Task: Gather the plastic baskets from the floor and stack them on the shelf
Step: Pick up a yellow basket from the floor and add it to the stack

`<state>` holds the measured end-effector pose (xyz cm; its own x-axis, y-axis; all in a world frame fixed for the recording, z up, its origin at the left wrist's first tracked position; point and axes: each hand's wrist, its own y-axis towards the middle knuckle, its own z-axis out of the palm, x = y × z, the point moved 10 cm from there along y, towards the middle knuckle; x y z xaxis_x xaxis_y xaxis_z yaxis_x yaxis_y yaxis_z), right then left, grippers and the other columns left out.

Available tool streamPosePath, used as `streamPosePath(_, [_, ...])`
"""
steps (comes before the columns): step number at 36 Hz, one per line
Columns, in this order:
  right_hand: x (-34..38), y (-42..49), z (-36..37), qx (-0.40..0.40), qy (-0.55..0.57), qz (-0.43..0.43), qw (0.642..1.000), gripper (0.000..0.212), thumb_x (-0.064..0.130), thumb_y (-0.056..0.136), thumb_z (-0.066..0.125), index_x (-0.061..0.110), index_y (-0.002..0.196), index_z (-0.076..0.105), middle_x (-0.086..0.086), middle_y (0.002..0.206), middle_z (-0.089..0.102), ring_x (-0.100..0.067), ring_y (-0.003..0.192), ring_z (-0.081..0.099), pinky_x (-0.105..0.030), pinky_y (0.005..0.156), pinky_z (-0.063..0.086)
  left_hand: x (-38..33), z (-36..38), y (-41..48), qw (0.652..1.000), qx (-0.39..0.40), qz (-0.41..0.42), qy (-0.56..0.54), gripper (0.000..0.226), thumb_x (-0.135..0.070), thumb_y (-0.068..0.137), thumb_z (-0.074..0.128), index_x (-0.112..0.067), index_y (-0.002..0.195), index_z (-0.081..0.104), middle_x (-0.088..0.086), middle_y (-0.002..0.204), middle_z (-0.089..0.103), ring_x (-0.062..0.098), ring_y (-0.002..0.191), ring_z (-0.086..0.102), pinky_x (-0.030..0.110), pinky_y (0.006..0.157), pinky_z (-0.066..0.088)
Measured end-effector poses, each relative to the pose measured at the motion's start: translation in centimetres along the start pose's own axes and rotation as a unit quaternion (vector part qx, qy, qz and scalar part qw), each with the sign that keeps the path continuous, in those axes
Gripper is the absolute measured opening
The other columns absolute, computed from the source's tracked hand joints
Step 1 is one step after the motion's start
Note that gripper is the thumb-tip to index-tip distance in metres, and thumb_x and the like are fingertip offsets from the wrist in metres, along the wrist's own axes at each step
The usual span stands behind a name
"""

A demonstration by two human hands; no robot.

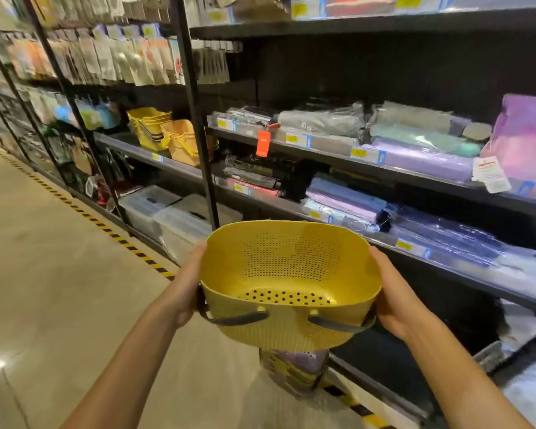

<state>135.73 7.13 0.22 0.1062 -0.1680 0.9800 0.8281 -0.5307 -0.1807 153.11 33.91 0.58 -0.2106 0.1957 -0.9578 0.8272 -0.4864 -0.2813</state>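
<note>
Two hands hold a yellow basket up in front of the shelves.

The left hand [184, 287] and right hand [395, 300] each clasp an end of the basket [287, 283] at lower centre, palms pressed to its sides, its perforated inside tilted toward the camera and dark handles hanging on the near wall. Directly below it, more baskets [294, 371] sit stacked on the floor [53, 274]. At centre left, a yellow stack [149, 126] stands on a shelf [143, 151].
</note>
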Motion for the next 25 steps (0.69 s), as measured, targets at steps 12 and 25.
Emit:
streamPosePath(12, [-2.5, 4.1, 1.3, -0.146, 0.07, 0.013, 0.987, 0.039, 0.055, 0.104, 0.043, 0.034, 0.123, 0.069, 0.002, 0.118, 0.075, -0.024, 0.115, 0.067, -0.049, 0.105, 0.048, -0.5, -0.6, 12.9, 0.99, 0.129, -0.044, 0.02, 0.045, -0.06, 0.104, 0.026, -0.038, 0.109, 0.065, -0.008, 0.113, 0.068, 0.017, 0.109, 0.062, 0.042, 0.094, 0.049])
streamPosePath(25, [-8.4, 9.1, -3.6, -0.217, 0.123, 0.063, 0.966, 0.044, 0.056, 0.105, 0.035, 0.034, 0.132, 0.061, 0.004, 0.119, 0.075, -0.018, 0.107, 0.071, -0.034, 0.078, 0.053, 3.1, 5.0, 21.9, 0.979, 0.179, -0.083, 0.043, 0.049, -0.067, 0.1, 0.025, -0.047, 0.11, 0.068, -0.009, 0.125, 0.068, 0.019, 0.121, 0.061, 0.05, 0.113, 0.039])
